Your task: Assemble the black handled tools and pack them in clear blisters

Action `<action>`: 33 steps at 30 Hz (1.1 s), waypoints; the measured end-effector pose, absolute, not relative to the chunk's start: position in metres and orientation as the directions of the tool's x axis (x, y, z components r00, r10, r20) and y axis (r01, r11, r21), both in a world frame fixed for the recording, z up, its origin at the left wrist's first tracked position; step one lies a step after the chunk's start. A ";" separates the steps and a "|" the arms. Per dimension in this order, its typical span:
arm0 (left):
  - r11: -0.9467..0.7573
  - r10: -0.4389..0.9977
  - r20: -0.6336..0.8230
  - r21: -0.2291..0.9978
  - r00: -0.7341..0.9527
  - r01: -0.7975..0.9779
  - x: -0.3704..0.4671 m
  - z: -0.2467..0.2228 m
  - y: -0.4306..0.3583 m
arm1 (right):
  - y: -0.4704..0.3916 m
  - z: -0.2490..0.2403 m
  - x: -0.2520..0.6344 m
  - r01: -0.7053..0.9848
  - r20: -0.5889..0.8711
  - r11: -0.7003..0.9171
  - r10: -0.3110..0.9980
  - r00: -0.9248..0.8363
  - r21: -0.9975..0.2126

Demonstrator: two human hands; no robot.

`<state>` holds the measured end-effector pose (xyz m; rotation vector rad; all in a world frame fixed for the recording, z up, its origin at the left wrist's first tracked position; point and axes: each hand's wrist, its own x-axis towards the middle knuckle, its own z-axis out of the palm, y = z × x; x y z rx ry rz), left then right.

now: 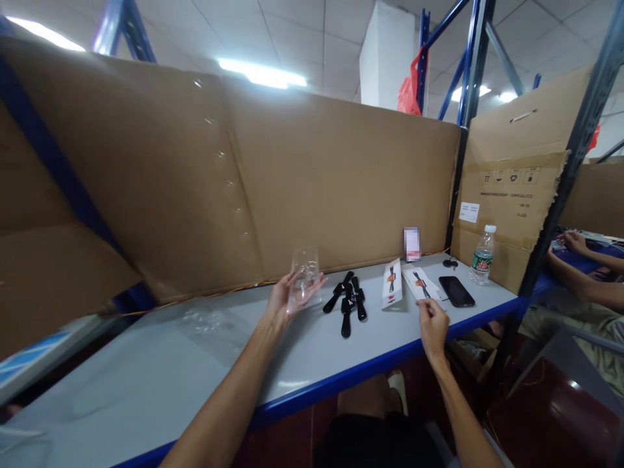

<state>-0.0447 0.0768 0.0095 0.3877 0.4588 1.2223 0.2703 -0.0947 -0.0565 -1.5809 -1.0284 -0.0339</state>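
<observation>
A clear plastic blister shell (306, 273) rests upright in my left hand (285, 296), its fingers behind and around it. My right hand (433, 322) is closed over the table's front edge, just below a printed card (420, 282); what its fingers pinch, if anything, is too small to make out. Another printed card (391, 284) stands to the left of that one. Several black handled tools (347, 302) lie in a loose pile between my hands. More clear plastic (207, 325) lies on the grey table, left of my left forearm.
A black phone (457, 291), a water bottle (482, 257) and a small black object (450, 263) are at the right. A small screen (412, 244) leans against the cardboard wall (341, 182). Another person's arms (585, 266) show far right.
</observation>
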 end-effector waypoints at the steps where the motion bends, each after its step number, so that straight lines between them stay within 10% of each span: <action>1: 0.296 0.953 -0.109 0.520 0.282 -0.801 -0.046 0.009 0.075 | -0.099 -0.055 0.279 0.604 0.540 0.064 0.529 0.654 -0.794; 7: 0.219 0.957 0.030 0.579 0.288 -0.785 -0.043 0.008 0.069 | -0.113 -0.040 0.304 0.827 0.485 -0.436 0.671 0.561 -0.355; 15: 0.187 0.932 0.138 0.611 0.337 -0.769 -0.040 -0.001 0.069 | -0.087 -0.023 0.291 0.857 0.344 -0.511 0.795 0.500 -0.066; 25: 0.176 0.917 0.190 0.596 0.351 -0.783 -0.038 -0.006 0.075 | -0.107 -0.006 0.323 0.695 0.249 -0.493 0.692 0.678 -0.523; 33: 0.167 0.925 0.184 0.587 0.331 -0.792 -0.038 -0.003 0.073 | -0.149 -0.033 0.282 0.528 0.399 0.006 0.662 0.634 -0.849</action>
